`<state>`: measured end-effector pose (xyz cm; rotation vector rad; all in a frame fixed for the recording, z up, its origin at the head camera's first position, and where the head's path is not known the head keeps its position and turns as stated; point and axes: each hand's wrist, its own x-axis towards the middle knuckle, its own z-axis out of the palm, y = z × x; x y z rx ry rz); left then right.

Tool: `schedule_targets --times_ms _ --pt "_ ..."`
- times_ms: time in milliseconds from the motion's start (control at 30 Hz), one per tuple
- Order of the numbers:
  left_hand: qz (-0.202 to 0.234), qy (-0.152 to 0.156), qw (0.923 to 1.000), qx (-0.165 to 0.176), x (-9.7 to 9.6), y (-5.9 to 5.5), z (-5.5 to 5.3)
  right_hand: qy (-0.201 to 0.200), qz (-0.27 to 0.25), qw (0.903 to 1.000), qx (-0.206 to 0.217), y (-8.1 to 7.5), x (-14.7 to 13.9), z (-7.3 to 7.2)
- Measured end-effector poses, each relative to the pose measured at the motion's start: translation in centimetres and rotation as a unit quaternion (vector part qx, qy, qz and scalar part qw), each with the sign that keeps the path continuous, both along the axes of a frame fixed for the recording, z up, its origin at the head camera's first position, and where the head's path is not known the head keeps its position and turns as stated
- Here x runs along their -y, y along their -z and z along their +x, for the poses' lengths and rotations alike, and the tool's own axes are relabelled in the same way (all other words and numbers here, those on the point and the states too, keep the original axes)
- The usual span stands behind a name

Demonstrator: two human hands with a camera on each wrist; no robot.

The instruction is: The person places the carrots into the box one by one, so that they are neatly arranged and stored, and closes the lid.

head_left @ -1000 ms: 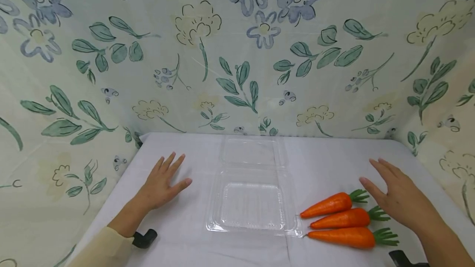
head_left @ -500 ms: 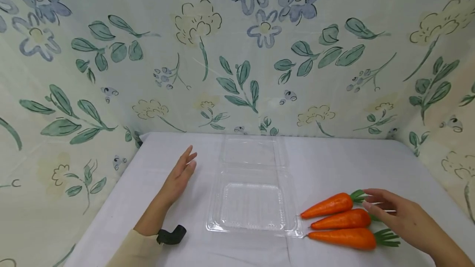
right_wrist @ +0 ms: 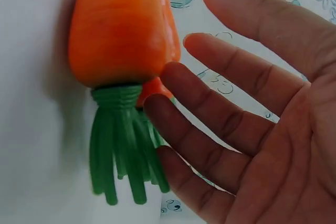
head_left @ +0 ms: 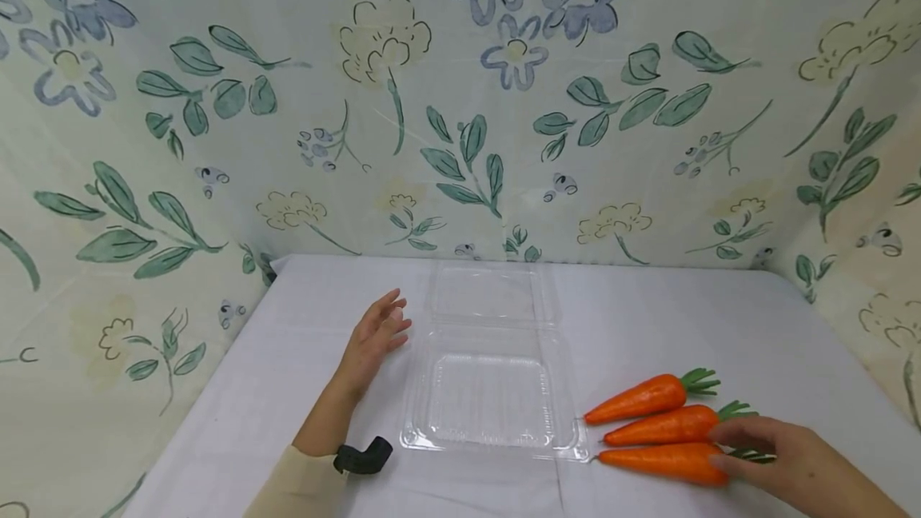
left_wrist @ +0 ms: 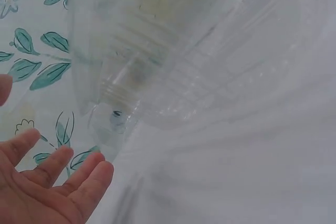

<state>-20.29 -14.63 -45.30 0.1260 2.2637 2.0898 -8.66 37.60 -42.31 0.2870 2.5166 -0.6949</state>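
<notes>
Three orange carrots with green tops lie side by side on the right: a far carrot (head_left: 639, 398), a middle carrot (head_left: 665, 426) and a near carrot (head_left: 658, 462). My right hand (head_left: 787, 458) hovers at the leafy end of the near carrot, thumb and fingers spread. In the right wrist view the extended fingers reach right beside the carrot's green top (right_wrist: 123, 140), thumb held apart. A clear plastic clamshell container (head_left: 489, 448) lies opened flat in the middle, lid part (head_left: 484, 294) at the back. My left hand (head_left: 370, 346) is just left of it, fingers loosely spread and holding nothing.
A white cloth (head_left: 647, 310) covers the table. Floral fabric (head_left: 460, 102) hangs behind it and along both sides. A black wrist mount (head_left: 363, 456) sits at my left wrist, beside a cream sleeve (head_left: 302, 486).
My right hand has come down and toward me, passing from the far carrot's top to the near carrot. My left hand has moved right, closer to the container, and turned its palm inward.
</notes>
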Motion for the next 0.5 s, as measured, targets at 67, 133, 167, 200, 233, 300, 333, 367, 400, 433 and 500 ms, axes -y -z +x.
schedule_targets --times_ms 67,133,167,200,233,300,333,367,400,433,500 --pt "0.023 -0.001 0.9997 0.002 -0.5 0.2 0.0 -0.007 0.004 1.0000 -0.005 0.4 0.0 0.1" --pt "0.052 -0.002 0.9986 0.010 -1.0 0.4 0.0 -0.018 0.009 0.9998 -0.009 0.6 0.1 0.1" --pt "0.062 -0.004 0.9980 0.013 -1.3 0.5 0.1 -0.022 0.012 0.9996 -0.011 0.7 0.2 0.1" --pt "0.074 -0.004 0.9971 0.016 -1.6 0.6 0.1 -0.027 0.015 0.9994 -0.014 0.8 0.2 0.1" --pt "0.083 -0.005 0.9964 0.018 -1.9 0.8 0.1 -0.034 0.020 0.9991 -0.017 0.8 0.3 0.1" --pt "0.097 -0.008 0.9950 0.023 -2.4 1.1 0.1 -0.048 0.029 0.9982 -0.022 0.9 0.5 0.1" --pt "0.100 -0.010 0.9947 0.024 -2.7 1.3 0.2 -0.056 0.034 0.9976 -0.023 1.0 0.6 0.1" --pt "0.104 -0.012 0.9942 0.025 -3.0 1.4 0.2 -0.064 0.039 0.9969 -0.025 1.0 0.7 0.2" --pt "0.109 -0.014 0.9936 0.025 -3.2 1.6 0.2 -0.068 0.044 0.9964 -0.025 1.1 0.8 0.2" --pt "0.115 -0.018 0.9928 0.028 -3.4 1.9 0.2 -0.072 0.049 0.9959 -0.025 1.1 0.9 0.2" --pt "0.133 -0.021 0.9904 0.034 -3.7 2.3 0.3 -0.074 0.052 0.9958 -0.020 1.3 1.1 0.2"
